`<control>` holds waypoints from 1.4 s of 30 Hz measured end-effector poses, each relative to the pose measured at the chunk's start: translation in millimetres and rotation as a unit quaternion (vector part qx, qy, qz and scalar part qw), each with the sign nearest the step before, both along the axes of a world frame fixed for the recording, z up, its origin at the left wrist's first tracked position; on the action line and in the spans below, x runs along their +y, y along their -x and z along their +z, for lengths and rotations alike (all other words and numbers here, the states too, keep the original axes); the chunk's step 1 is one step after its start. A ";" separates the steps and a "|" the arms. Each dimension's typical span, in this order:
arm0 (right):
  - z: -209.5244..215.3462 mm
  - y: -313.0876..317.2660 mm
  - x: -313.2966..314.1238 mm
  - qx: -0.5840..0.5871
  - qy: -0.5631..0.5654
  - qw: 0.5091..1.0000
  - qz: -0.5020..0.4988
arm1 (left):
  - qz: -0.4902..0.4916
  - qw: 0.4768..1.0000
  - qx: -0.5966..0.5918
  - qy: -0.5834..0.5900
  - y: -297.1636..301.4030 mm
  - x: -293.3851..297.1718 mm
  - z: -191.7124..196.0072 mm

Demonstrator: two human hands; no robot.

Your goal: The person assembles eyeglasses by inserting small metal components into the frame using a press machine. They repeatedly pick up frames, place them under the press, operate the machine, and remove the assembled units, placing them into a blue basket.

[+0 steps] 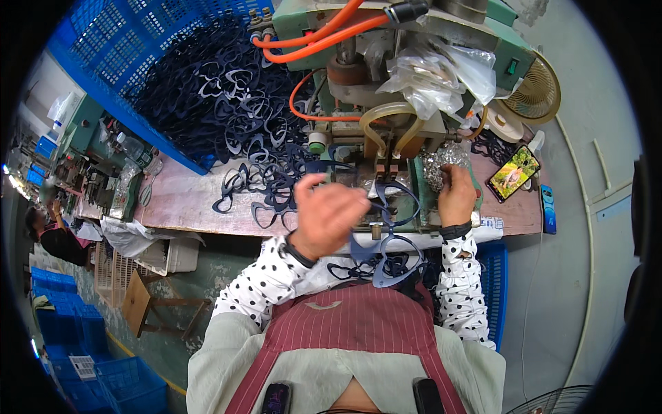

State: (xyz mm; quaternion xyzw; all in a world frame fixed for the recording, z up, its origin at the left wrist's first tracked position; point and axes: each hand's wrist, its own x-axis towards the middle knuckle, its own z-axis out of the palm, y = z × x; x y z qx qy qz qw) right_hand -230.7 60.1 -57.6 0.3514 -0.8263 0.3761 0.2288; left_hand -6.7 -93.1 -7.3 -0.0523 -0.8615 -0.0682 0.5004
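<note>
- Nearest us, striped apron [358, 331], at 6 o'clock.
- Our left hand [325, 215] hangs loosely curled, pinching a dark blue eyeglass frame [386, 207] at the picture's centre.
- Our right hand [456, 195], at 3 o'clock of it, grips the green machine [386, 83]; fingers closed.
- Loose frames [262, 183] at 10 o'clock, spilling from blue crate [138, 62].
- Phone [514, 172] at far 3 o'clock.

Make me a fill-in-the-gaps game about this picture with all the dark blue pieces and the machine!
1. The big crate full of dark blue frames is coloured ____.
2. The hoses curling over the green machine are ____.
3. The sleeves are white with black ____.
4. The phone lies on the person's ____ side.

Missing words: blue; orange; dots; right
</note>
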 end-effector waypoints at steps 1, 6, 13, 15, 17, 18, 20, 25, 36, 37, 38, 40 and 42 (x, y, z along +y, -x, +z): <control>-1.9 2.3 2.7 -0.046 0.023 0.998 0.024 | -0.026 0.999 -0.007 0.020 5.5 9.6 2.9; -2.9 -1.8 8.1 -0.184 0.101 0.974 0.084 | -0.144 0.988 -0.048 0.005 21.6 31.3 1.2; 16.9 -19.4 0.4 -0.273 0.201 0.932 0.130 | -0.164 0.984 -0.056 0.048 19.3 35.2 -8.2; 23.0 -22.0 -1.6 -0.307 0.245 0.910 0.134 | -0.182 0.980 -0.055 0.063 13.7 42.9 -5.6; 23.9 -20.7 -1.3 -0.340 0.283 0.886 0.138 | -0.204 0.977 -0.055 0.040 7.5 50.4 -5.4; 27.0 -23.1 0.9 -0.355 0.282 0.880 0.139 | -0.206 0.976 -0.055 0.034 4.1 51.8 -5.0; 34.2 -31.8 1.3 -0.343 0.275 0.883 0.162 | -0.195 0.980 -0.049 -0.001 -0.8 50.2 4.6; 38.2 -66.0 -14.5 -0.259 0.212 0.923 0.191 | -0.105 0.985 -0.030 -0.136 -9.2 23.5 40.9; 23.8 -81.9 -40.2 -0.302 0.273 0.890 0.206 | -0.048 0.896 0.065 -0.436 17.9 -11.9 46.7; 26.7 -84.3 -42.3 -0.324 0.280 0.878 0.216 | -0.048 0.896 0.065 -0.436 17.7 -11.7 46.4; 28.5 -85.5 -43.5 -0.345 0.286 0.865 0.226 | -0.048 0.896 0.065 -0.436 17.3 -11.2 46.3; 29.9 -84.4 -46.3 -0.342 0.297 0.861 0.230 | -0.051 0.896 0.066 -0.436 16.8 -11.9 45.7; 30.3 -86.7 -50.1 -0.356 0.326 0.840 0.247 | -0.060 0.896 0.067 -0.435 16.4 -13.4 43.5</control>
